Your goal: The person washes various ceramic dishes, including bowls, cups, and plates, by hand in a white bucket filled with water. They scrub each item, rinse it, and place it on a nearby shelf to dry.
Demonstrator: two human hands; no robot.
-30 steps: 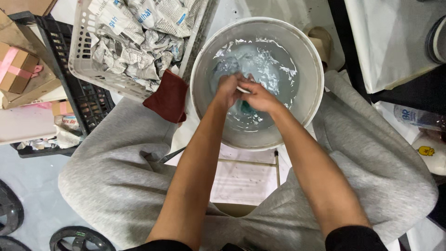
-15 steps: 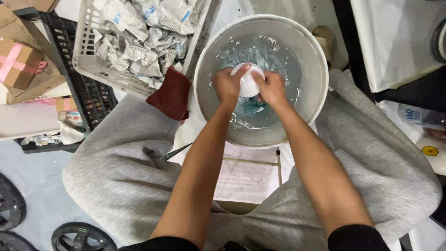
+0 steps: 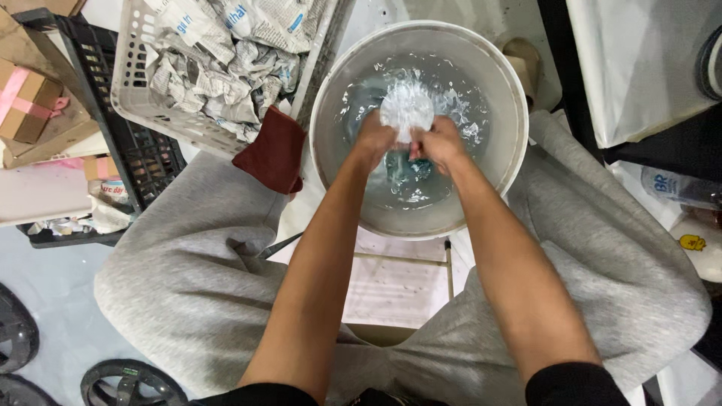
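A white plastic basin (image 3: 496, 195) full of water stands between my knees. Both hands are inside it. My left hand (image 3: 374, 140) and my right hand (image 3: 440, 143) together grip a small clear glass cup (image 3: 407, 106), lifted partly out of the water with its round mouth or base facing up; water splashes around it. Something teal (image 3: 410, 169) lies under the water below my hands.
A white basket (image 3: 143, 105) of crumpled newspaper sits at the upper left, over a black crate (image 3: 143, 162). A dark red cloth (image 3: 272, 150) lies by the basin's left rim. A plastic bottle (image 3: 681, 186) lies at the right. Cardboard boxes (image 3: 30, 101) stand far left.
The hands were low in the water a second ago. They have since raised the glass cup above the surface and turned it, stirring up splashes.
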